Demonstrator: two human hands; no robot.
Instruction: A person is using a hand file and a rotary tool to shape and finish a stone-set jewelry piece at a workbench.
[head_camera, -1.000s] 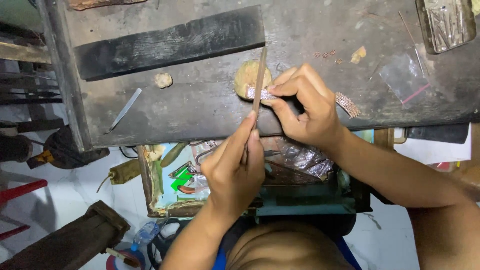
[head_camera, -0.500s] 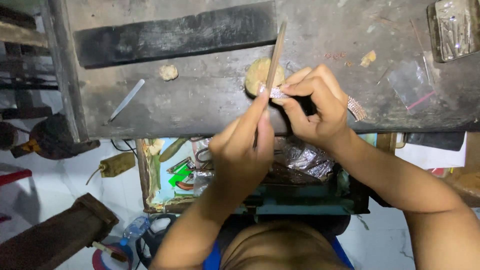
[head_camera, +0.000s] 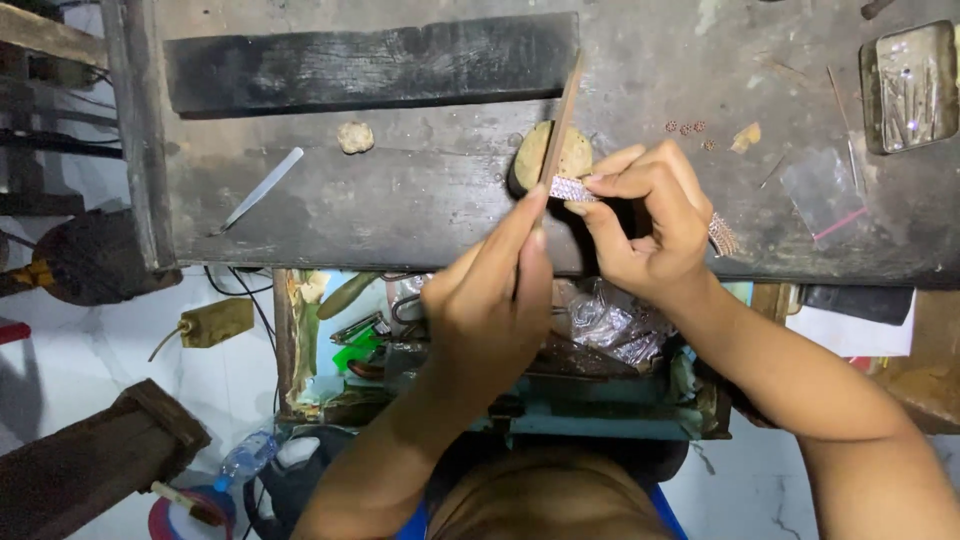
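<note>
Left hand (head_camera: 490, 305) has pushed the thin file (head_camera: 558, 125) forward across the silver bracelet (head_camera: 572, 188), which the right hand (head_camera: 650, 225) keeps pinched against the round wooden peg (head_camera: 535, 155) on the tabletop (head_camera: 400, 210); filing stroke mid-cycle.

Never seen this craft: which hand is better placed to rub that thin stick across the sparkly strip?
Left hand: it holds the file against the strip, while the right hand pinches the strip.
</note>
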